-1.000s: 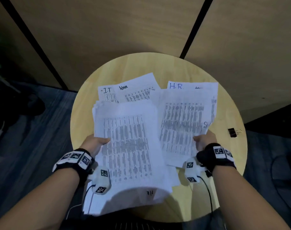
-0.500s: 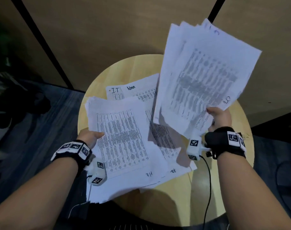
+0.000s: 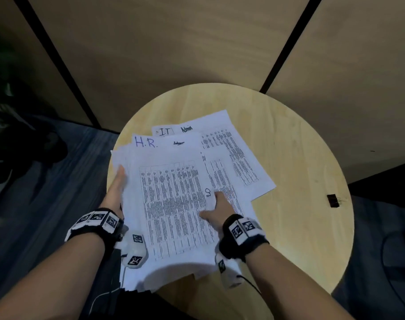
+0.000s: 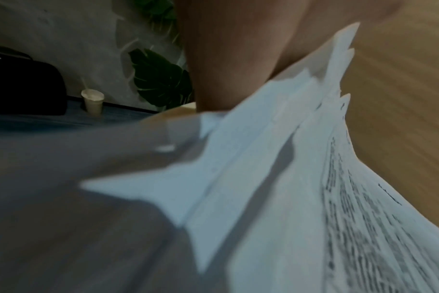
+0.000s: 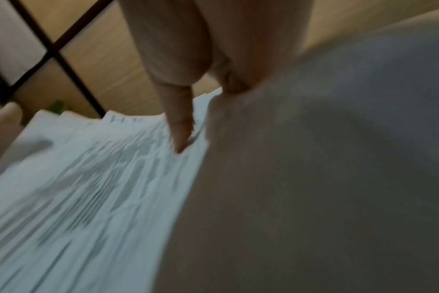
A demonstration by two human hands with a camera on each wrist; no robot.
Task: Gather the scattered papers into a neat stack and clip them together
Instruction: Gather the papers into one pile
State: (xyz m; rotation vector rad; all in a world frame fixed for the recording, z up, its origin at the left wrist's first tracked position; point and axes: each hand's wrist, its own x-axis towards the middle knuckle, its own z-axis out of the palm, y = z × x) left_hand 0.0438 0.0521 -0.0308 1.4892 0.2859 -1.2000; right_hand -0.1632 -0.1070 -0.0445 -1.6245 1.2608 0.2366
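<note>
A thick stack of printed papers (image 3: 171, 199), topped by a sheet marked "H.R.", hangs over the near left rim of the round wooden table (image 3: 289, 158). My left hand (image 3: 117, 188) lies with straight fingers along the stack's left edge, partly under the sheets. My right hand (image 3: 216, 209) grips the stack's right edge, with thumb and forefinger on top and the other fingers hidden. In the blurred right wrist view one finger (image 5: 179, 128) presses on the papers (image 5: 100, 178). More sheets marked "I.T" (image 3: 233, 153) lie underneath to the right. A black binder clip (image 3: 333, 200) sits near the right rim.
Wood-panel walls with black seams (image 3: 289, 42) stand just behind the table. Dark carpet (image 3: 46, 192) and dark bags lie to the left. The left wrist view shows a paper cup (image 4: 92, 102) and a large green leaf (image 4: 160, 79) beyond the table.
My right hand brought its raised bundle down and left onto the stack held by my left hand. The "H.R." sheet now lies on top, and the left fingers have straightened along the edge.
</note>
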